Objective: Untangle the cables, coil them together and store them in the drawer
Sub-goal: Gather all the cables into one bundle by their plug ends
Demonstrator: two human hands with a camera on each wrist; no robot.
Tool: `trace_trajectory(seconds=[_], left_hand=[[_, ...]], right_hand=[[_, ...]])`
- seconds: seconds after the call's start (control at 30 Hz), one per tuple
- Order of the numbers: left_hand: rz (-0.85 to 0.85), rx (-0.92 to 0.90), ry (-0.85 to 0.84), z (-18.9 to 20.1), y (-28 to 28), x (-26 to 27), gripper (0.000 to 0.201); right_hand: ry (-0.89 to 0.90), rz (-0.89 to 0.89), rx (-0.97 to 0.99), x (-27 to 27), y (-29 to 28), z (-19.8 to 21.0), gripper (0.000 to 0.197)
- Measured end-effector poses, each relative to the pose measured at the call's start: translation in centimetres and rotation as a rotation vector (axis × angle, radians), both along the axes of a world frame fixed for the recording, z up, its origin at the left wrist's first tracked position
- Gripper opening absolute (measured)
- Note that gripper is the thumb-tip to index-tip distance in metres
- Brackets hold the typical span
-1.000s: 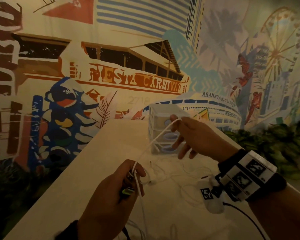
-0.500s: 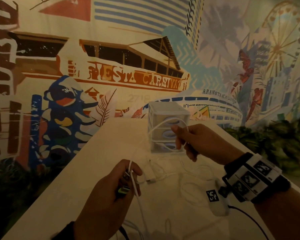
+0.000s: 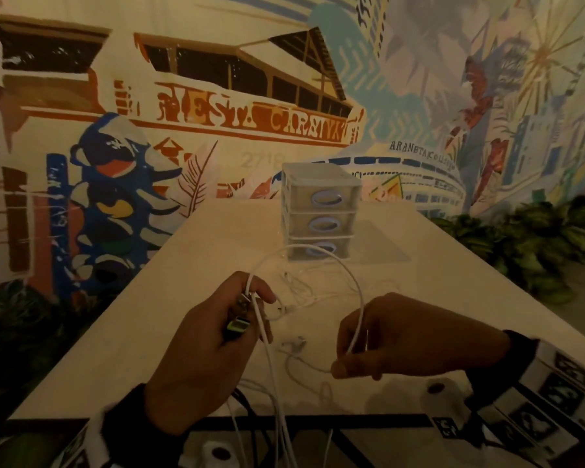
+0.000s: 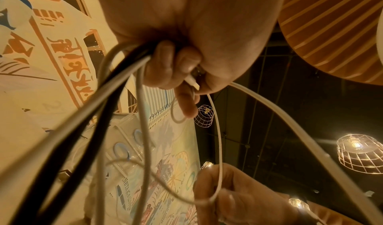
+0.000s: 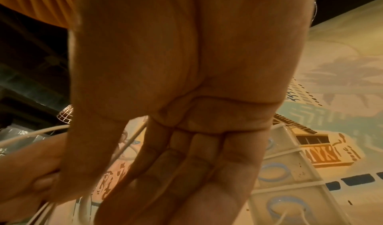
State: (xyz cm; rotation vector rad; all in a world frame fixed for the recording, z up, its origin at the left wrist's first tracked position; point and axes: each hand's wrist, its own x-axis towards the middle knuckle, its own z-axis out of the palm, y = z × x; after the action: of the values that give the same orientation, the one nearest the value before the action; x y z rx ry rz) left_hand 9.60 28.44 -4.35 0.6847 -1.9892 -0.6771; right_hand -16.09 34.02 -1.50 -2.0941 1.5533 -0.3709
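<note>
My left hand (image 3: 250, 309) grips a bundle of white and black cables (image 4: 116, 87) with their plugs, one green-tipped (image 3: 238, 324). From it a white cable (image 3: 301, 247) arcs up in a loop and comes down to my right hand (image 3: 348, 352), which pinches it between thumb and fingers just above the table. The right hand (image 4: 228, 195) shows the same pinch in the left wrist view. More thin white cables (image 3: 304, 298) lie tangled on the table between the hands and the drawer unit (image 3: 321, 214). The unit is small and clear, with three closed drawers.
The pale table (image 3: 149, 332) runs away from me to a painted mural wall. Green plants (image 3: 537, 244) line its right side. Cable ends hang over the table's near edge (image 3: 277, 417). Wire-cage lamps (image 4: 360, 154) hang overhead.
My right hand has come back from in front of the drawer unit toward me and down, drawing the white cable into a loop. The left hand kept its grip and barely moved.
</note>
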Motion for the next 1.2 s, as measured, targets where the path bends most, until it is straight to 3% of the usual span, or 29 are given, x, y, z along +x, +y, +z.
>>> trace_trajectory(seconds=[0.13,0.2,0.27,0.33,0.43,0.57,0.7,0.8,0.87,0.97,1.07,1.13,1.2], left_hand=[[-0.003,0.053,-0.014,-0.4,0.3,0.1,0.025],[0.0,0.09,-0.04,-0.7,0.4,0.0,0.015],[0.007,0.101,-0.071,-1.1,0.4,-0.2,0.02],[0.002,0.131,-0.105,-1.2,0.6,-0.4,0.027],[-0.015,0.168,-0.114,-1.1,1.0,-0.6,0.029],[-0.045,0.165,-0.099,-0.7,1.3,-0.1,0.033],[-0.069,0.189,-0.111,-0.9,1.6,0.5,0.034],[-0.095,0.237,-0.139,-1.3,1.7,0.8,0.042],[-0.124,0.249,-0.166,-1.3,1.8,0.8,0.044],[-0.14,0.253,-0.184,-1.1,2.2,0.8,0.041],[-0.165,0.254,-0.175,-0.9,2.4,0.6,0.029],[-0.174,0.271,-0.193,-0.8,2.4,0.7,0.026],[-0.181,0.248,-0.248,-0.8,2.2,0.8,0.03]], right_hand=[[-0.108,-0.046,-0.029,-0.4,0.4,-0.6,0.011],[-0.232,-0.06,-0.012,-0.5,0.6,-0.7,0.024],[-0.32,-0.029,0.043,-0.4,0.8,-0.6,0.045],[-0.39,0.016,0.079,-0.2,0.8,-0.4,0.042],[-0.324,0.021,0.054,0.2,0.3,-0.4,0.013],[-0.197,0.092,0.136,-0.5,0.3,-0.6,0.024],[-0.309,0.171,0.454,-3.4,0.8,0.0,0.054],[-0.364,0.112,0.36,-4.4,-0.3,1.1,0.044],[-0.233,0.028,0.202,-3.6,-2.1,2.0,0.036],[0.104,0.012,0.026,-0.6,-5.4,2.3,0.033],[0.409,0.122,-0.022,2.3,-7.8,1.3,0.045],[0.608,0.173,-0.034,3.4,-8.8,0.6,0.043],[0.684,0.162,-0.005,4.2,-9.3,0.1,0.036]])
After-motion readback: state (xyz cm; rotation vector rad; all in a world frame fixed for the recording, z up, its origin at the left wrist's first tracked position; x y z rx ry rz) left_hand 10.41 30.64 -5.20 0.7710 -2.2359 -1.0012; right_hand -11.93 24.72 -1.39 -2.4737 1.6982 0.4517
